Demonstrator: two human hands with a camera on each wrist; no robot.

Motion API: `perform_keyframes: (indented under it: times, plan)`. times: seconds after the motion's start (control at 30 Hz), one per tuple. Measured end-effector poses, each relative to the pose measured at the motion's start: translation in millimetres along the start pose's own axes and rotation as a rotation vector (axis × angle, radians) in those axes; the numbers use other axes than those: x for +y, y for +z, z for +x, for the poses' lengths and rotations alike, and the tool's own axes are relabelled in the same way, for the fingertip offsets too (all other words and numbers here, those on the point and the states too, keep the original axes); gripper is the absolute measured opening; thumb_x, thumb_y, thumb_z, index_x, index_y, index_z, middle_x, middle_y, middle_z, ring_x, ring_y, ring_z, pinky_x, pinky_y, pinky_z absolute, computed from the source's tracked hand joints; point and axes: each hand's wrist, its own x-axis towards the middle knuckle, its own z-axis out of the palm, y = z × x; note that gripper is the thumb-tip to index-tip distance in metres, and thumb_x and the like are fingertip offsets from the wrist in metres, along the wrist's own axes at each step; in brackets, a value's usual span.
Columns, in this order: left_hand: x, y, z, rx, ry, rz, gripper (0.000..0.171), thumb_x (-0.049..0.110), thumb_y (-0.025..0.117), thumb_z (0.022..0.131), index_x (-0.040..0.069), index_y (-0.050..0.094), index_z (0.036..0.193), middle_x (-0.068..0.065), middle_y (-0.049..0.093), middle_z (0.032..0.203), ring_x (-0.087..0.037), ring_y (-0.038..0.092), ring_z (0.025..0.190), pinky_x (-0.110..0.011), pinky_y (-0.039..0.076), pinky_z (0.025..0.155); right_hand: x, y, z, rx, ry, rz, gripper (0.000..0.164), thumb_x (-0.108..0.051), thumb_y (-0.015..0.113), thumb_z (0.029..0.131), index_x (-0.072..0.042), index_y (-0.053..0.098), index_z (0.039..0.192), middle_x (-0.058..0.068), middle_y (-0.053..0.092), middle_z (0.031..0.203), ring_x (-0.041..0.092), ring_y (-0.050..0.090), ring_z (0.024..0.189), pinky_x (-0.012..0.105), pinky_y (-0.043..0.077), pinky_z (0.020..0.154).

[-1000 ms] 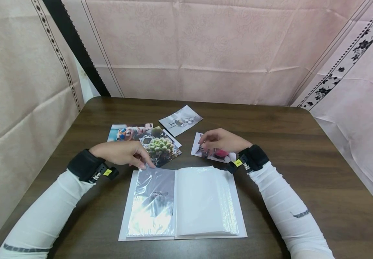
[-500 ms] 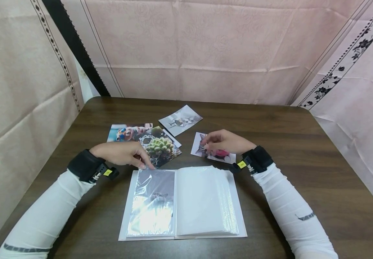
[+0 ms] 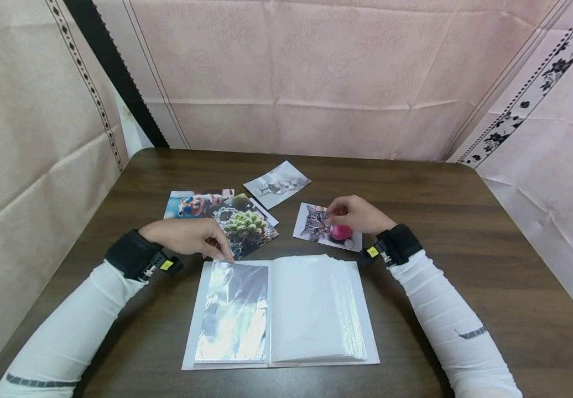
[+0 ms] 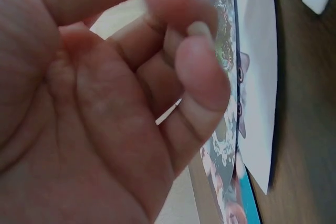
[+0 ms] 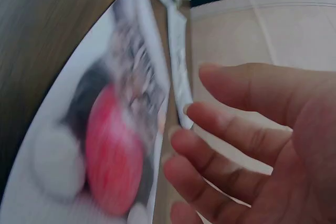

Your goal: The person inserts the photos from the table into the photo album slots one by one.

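My left hand (image 3: 184,235) pinches the top edge of the left page of an open photo album (image 3: 311,309), thumb and forefinger together. The left wrist view shows its fingers curled, the page out of sight. A clear, shiny sleeve (image 3: 236,309) covers that left page and glares strongly; the right pages look blank white. To the album's upper right lies a photo of a cat with a pink ball (image 3: 308,225). My right hand (image 3: 361,214) hovers over this photo's right part. In the right wrist view its fingers are loosely bent and apart, with nothing between them.
Left of centre, a succulent photo (image 3: 244,226) overlaps a colourful photo with a blue edge (image 3: 194,204) and a white-edged print. Farther back lies a pale photo (image 3: 279,185). The brown wooden table (image 3: 416,193) is surrounded by hanging patterned cloth (image 3: 286,66).
My right hand has shifted slightly right across the cat photo, uncovering the cat's face and ball. The grey figure visible through the left sleeve is now lost in glare. The album stays put.
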Motion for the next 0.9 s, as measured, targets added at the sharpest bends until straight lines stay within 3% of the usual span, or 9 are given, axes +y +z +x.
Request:
perform_keyframes:
  times: [0.1,0.23,0.43,0.63,0.9]
  plan:
    - [0.9,0.8,0.7,0.007,-0.010,0.030,0.018,0.015,0.062,0.101,0.020,0.077,0.109,0.003,0.074,0.097,-0.013,0.058,0.076,-0.027,0.052,0.069,7,1,3,0.033,0.046,-0.059,0.033,-0.016,0.072,0.094,-0.001,0.066,0.123,0.017,0.064,0.112,0.030,0.058,0.102,0.040,0.058,0.091]
    - [2.7,3.5,3.6,0.036,-0.042,0.085,0.012,0.017,0.064,0.100,0.020,0.074,0.106,0.004,0.069,0.094,-0.012,0.058,0.079,-0.026,0.051,0.073,11,2,5,0.055,0.089,-0.136,0.043,-0.020,0.077,0.091,0.001,0.063,0.125,0.020,0.059,0.114,0.033,0.051,0.107,0.043,0.055,0.094]
    - [5.9,9.7,13.1,0.122,-0.085,0.098,0.012,0.018,0.062,0.102,0.017,0.072,0.108,0.001,0.068,0.092,-0.014,0.061,0.081,-0.029,0.054,0.076,12,2,5,0.062,0.130,-0.248,0.063,-0.034,0.083,0.084,0.000,0.059,0.131,0.023,0.054,0.127,0.039,0.042,0.121,0.056,0.039,0.102]
    - [8.5,16.1,22.1,0.205,-0.056,0.117,0.015,0.020,0.058,0.104,0.018,0.073,0.108,-0.001,0.067,0.089,-0.013,0.060,0.079,-0.027,0.053,0.072,14,1,2,0.030,0.173,-0.268,0.082,-0.045,0.087,0.077,-0.007,0.051,0.140,0.022,0.047,0.140,0.039,0.034,0.129,0.060,0.032,0.107]
    - [10.6,20.5,30.6,0.229,-0.046,0.114,0.014,0.020,0.060,0.103,0.018,0.072,0.109,0.000,0.068,0.090,-0.015,0.061,0.079,-0.028,0.053,0.071,18,1,5,0.003,0.195,-0.257,0.088,-0.049,0.086,0.076,-0.009,0.045,0.142,0.023,0.048,0.141,0.039,0.036,0.128,0.058,0.030,0.107]
